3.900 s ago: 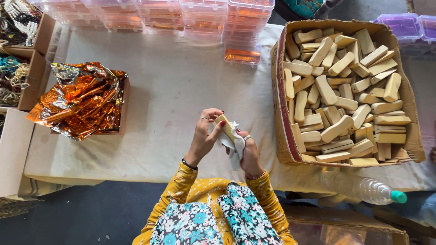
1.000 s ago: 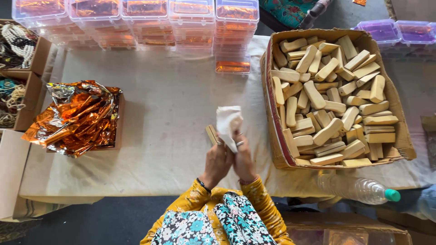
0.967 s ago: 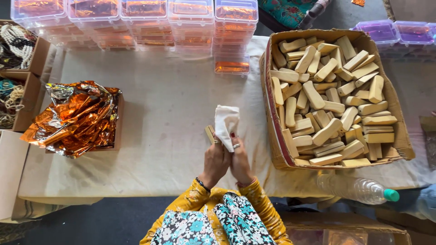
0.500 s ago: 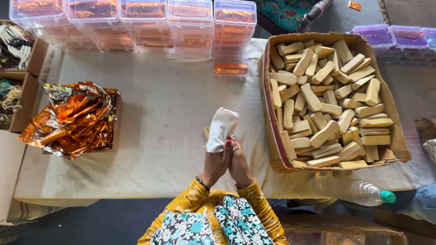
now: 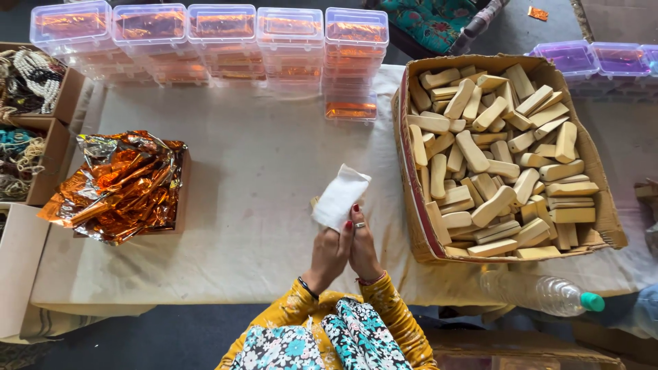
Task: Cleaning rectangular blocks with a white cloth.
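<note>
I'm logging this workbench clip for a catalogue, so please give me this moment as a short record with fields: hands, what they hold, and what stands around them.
left hand: pressed beside the right, fingers on the white pouch
right hand: pressed against the left, also on the pouch
white pouch: held upright over the table; a wooden piece just shows behind it
table cloth: pale, spread under the hands
cardboard box: right of the hands, full of wooden blocks
orange foil: crumpled in a box at left
clear plastic cases: stacked along the far edge
</note>
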